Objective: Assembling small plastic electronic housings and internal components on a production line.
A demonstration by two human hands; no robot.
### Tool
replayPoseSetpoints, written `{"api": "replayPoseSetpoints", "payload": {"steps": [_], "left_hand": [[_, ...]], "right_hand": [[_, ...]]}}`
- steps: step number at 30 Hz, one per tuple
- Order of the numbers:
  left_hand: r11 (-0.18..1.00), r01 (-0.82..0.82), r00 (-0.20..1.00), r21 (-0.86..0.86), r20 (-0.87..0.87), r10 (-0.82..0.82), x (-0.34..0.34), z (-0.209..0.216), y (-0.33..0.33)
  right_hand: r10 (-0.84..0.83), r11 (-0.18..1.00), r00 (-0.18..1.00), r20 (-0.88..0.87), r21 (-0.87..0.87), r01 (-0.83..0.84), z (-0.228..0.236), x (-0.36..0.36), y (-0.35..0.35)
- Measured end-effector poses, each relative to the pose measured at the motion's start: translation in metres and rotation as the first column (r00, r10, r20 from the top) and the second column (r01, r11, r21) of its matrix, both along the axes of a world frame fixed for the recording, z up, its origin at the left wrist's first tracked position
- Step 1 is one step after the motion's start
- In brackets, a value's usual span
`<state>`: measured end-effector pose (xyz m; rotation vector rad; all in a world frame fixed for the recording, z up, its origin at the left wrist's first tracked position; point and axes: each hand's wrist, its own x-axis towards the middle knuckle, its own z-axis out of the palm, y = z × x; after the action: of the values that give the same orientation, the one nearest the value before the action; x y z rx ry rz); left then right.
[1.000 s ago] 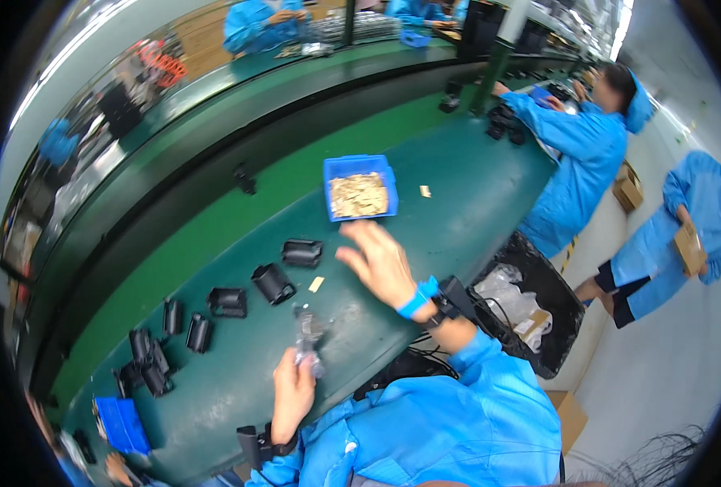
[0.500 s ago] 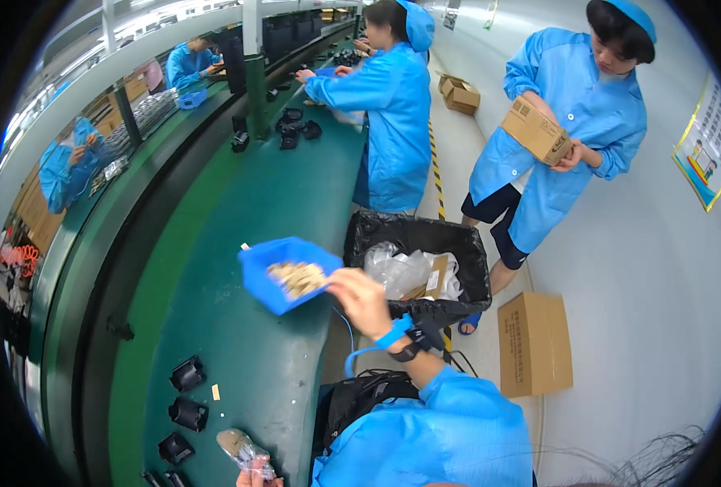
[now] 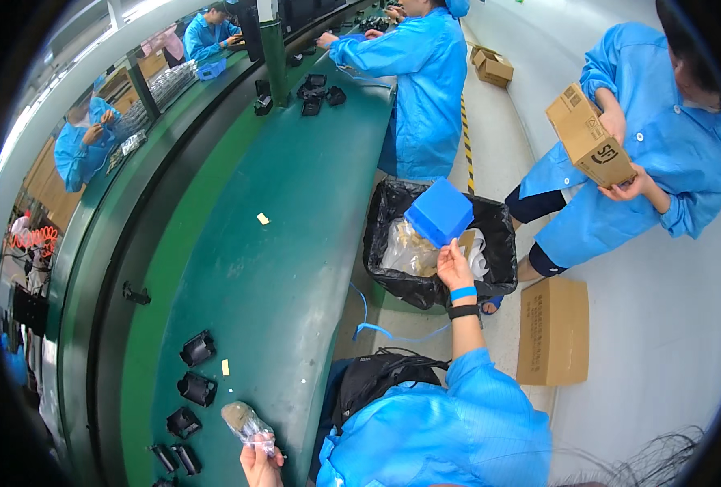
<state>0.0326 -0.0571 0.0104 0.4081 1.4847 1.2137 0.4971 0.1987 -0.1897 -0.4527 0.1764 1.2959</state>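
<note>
My right hand (image 3: 455, 266) grips the edge of a blue plastic tray (image 3: 442, 209), which is tipped over with its underside showing. Below it stands a bin lined with a black bag (image 3: 383, 274), holding clear plastic (image 3: 399, 245) with tan scraps around it. At the near end of the green bench, my left hand (image 3: 261, 466) pinches a small clear plastic bag (image 3: 247, 420) with something brownish inside; its exact contents cannot be made out. Several black plastic housings (image 3: 197, 389) lie beside that bag.
Small tan scraps (image 3: 263, 219) lie on the green bench (image 3: 255, 284). A co-worker in blue (image 3: 429, 73) works farther along it. At the right another person holds a cardboard box (image 3: 589, 138). A carton (image 3: 552, 333) stands by the wall, and a blue cord (image 3: 385, 331) hangs near the bench edge.
My right hand has carried the blue tray from above the bench rightward over the bin and turned it over; its tan scraps no longer show in it. My left hand keeps the bag.
</note>
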Motion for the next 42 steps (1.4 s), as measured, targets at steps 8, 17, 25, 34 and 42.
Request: {"api": "replayPoseSetpoints", "payload": {"steps": [8, 17, 25, 34, 42], "left_hand": [[0.985, 0.174, 0.978, -0.014, 0.116, -0.171, -0.008, -0.009, 0.004], [0.982, 0.169, 0.974, -0.080, -0.142, -0.179, -0.004, -0.023, 0.008], [0.994, 0.103, 0.993, -0.021, 0.063, -0.102, -0.004, -0.020, 0.009], [0.996, 0.086, 0.995, -0.001, 0.048, -0.085, -0.005, -0.033, -0.006], [0.993, 0.114, 0.991, 0.002, 0.075, -0.114, -0.009, -0.038, 0.005]], "right_hand": [[-0.073, 0.994, 0.997, -0.022, 0.084, 0.075, -0.014, 0.035, 0.000], [-0.060, 0.993, 0.545, 0.836, 0.105, -0.051, 0.093, -0.081, 0.013], [-0.702, 0.671, -0.382, 0.601, 0.381, -0.636, 0.155, -0.261, 0.048], [-0.702, 0.581, -0.244, 0.669, 0.339, -0.740, 0.179, -0.323, 0.076], [-0.508, 0.849, -0.766, 0.394, 0.078, -0.523, 0.121, -0.279, 0.148]]}}
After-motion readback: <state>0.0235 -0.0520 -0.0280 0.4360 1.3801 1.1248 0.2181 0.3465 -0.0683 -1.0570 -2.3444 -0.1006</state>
